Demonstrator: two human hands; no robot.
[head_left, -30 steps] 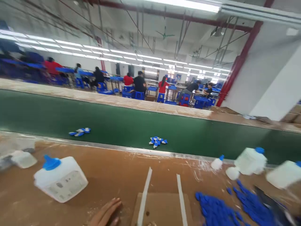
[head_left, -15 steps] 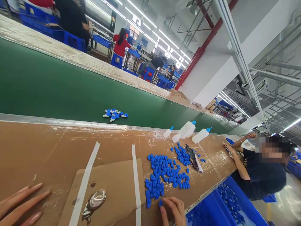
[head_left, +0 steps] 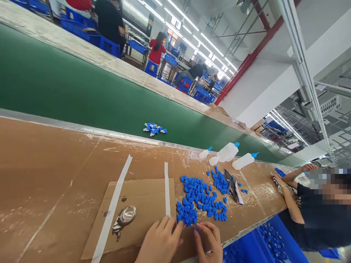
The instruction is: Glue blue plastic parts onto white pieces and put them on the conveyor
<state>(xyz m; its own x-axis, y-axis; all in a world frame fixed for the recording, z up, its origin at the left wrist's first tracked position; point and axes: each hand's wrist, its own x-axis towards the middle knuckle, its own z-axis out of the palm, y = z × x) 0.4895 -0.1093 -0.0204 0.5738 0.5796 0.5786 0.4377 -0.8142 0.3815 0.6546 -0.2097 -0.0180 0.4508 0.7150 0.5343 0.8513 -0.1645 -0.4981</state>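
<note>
Pinching a blue piece point(head_left: 196, 229) in our right hand point(head_left: 210, 241) near the tabletop's front edge point(head_left: 252, 229), left hand point(head_left: 161, 238) narrowly open

Three blue-capped bottles point(head_left: 243, 161), two tape strips point(head_left: 112, 208), one cardboard sheet point(head_left: 149, 204), one green belt point(head_left: 82, 87)

The bottom edge is cutting off the left hand point(head_left: 160, 239) and the right hand point(head_left: 210, 243) toward the wrists, along with the longer tape strip point(head_left: 111, 215). The left hand is covering part of the cardboard point(head_left: 145, 204) and the shorter tape strip's point(head_left: 167, 190) lower end. The right hand's fingers are mostly hiding a small blue piece point(head_left: 196, 229). Pixelation is masking the face of a person point(head_left: 326, 223), whose body is running past the right edge. What the distant workers point(head_left: 157, 49) are handling is appearing too small to tell.
</note>
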